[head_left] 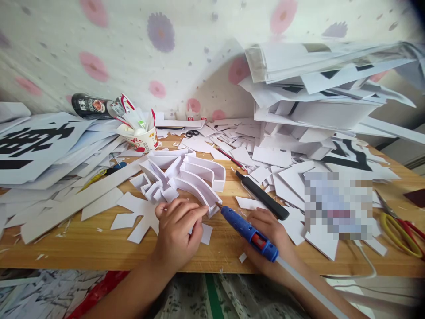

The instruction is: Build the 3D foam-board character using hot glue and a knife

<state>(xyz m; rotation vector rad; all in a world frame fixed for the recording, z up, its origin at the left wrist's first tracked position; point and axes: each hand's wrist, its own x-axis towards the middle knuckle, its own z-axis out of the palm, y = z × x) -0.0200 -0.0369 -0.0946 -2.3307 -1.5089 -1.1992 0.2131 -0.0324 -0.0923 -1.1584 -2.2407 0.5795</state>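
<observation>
A white foam-board letter form (195, 188) with thin upright walls lies on the wooden table (109, 254). At its near end, my left hand (181, 228) is closed with curled fingers, its index fingertip against the wall's corner. What the thumb presses on is partly hidden. My right hand (270, 235) is wrapped around a blue hot glue gun (249, 232), whose nozzle meets that same corner from the right. A long translucent glue stick (308, 285) runs out of the gun's back, over my right forearm.
White offcuts (242, 157) cover much of the table. A black utility knife (262, 195) lies beyond my right hand, with scissors (400, 230) at far right. A paper cup (141, 137) and dark bottle (91, 106) are at back left. Stacked foam-board pieces (318, 113) rise at back right.
</observation>
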